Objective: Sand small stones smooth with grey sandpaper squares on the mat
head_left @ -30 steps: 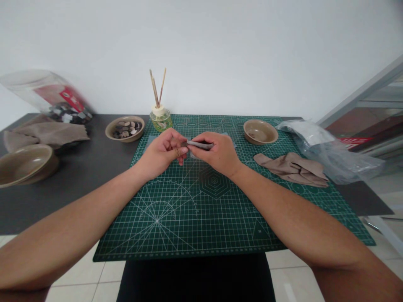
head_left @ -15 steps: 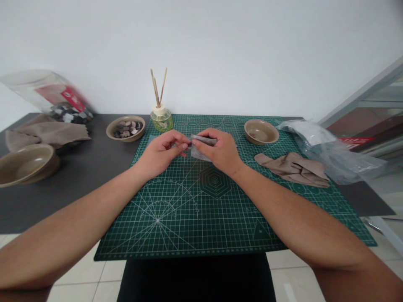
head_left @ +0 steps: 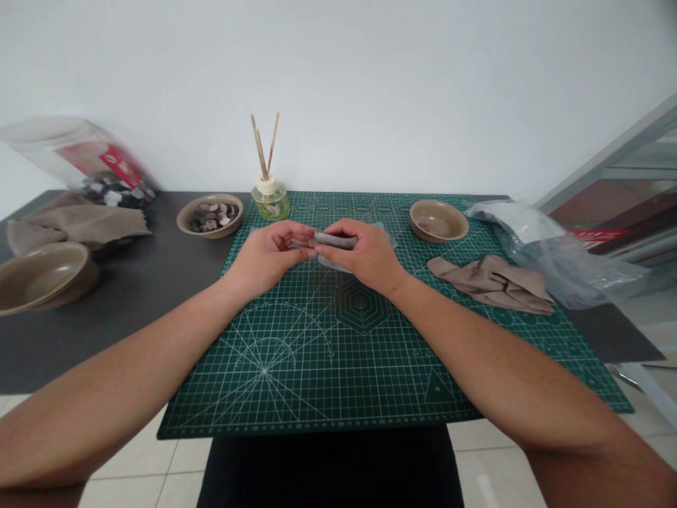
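Above the green cutting mat (head_left: 296,395), my two hands meet fingertip to fingertip. My right hand (head_left: 367,250) is closed around a folded grey sheet (head_left: 338,240), thin and soft-looking, whose lower flap hangs beneath the thumb. Between the thumb and fingers of my left hand (head_left: 269,255) is a small brownish piece (head_left: 312,243), pinched against the sheet's left edge; fingers hide most of it. Left of the mat stands a tan bowl (head_left: 210,235) with several small dark and light flat pieces. Another tan bowl (head_left: 438,236) sits on the mat at right.
A reed diffuser (head_left: 271,201) stands at the mat's back left. Brown cloths lie on both sides, one (head_left: 491,282) on the mat, one (head_left: 79,220) at left. There are stacked bowls (head_left: 79,279), a plastic jar (head_left: 100,166) holding pieces, and a transparent plastic bag (head_left: 571,261).
The folded grey sheet has tipped so its folded edge shows more and its flat face less. My left fingers have moved slightly right, closer against the sheet.
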The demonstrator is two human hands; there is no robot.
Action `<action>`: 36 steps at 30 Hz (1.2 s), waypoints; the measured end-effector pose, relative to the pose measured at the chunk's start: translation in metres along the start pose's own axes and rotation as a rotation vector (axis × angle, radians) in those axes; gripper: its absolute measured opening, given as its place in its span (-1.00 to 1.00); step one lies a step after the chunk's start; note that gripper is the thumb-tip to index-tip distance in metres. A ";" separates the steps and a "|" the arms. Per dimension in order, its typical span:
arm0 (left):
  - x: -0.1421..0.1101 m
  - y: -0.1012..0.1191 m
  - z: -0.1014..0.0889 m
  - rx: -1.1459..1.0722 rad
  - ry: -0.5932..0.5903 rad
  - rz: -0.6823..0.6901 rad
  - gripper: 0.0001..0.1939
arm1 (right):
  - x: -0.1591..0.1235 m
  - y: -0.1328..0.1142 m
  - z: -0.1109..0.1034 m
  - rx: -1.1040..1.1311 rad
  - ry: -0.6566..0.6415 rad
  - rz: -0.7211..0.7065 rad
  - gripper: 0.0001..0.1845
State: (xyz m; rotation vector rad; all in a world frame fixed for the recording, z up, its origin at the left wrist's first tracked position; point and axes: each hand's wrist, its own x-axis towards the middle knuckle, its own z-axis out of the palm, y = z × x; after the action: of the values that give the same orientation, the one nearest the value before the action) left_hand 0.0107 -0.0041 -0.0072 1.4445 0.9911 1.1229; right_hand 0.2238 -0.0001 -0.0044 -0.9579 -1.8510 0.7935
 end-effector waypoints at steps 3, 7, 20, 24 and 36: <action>-0.001 0.000 0.000 -0.014 0.044 0.003 -0.62 | 0.000 0.002 -0.001 -0.008 -0.022 0.019 -0.79; -0.001 0.001 0.000 -0.019 0.044 0.000 -0.63 | 0.000 0.002 -0.002 -0.012 -0.039 0.014 -0.80; -0.001 0.004 0.001 -0.030 0.050 -0.007 -0.65 | -0.002 -0.005 -0.002 -0.058 -0.026 -0.012 -0.83; -0.001 0.004 0.000 -0.033 0.038 -0.024 -0.65 | -0.001 -0.003 -0.001 -0.051 -0.047 -0.017 -0.83; -0.001 0.003 -0.001 0.003 0.050 -0.010 -0.64 | -0.002 -0.005 -0.001 -0.083 -0.033 0.003 -0.82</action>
State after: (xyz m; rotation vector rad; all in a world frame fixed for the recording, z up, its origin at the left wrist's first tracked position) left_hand 0.0097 -0.0059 -0.0040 1.4187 1.0342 1.1550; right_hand 0.2240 -0.0041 -0.0003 -1.0052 -1.9246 0.7426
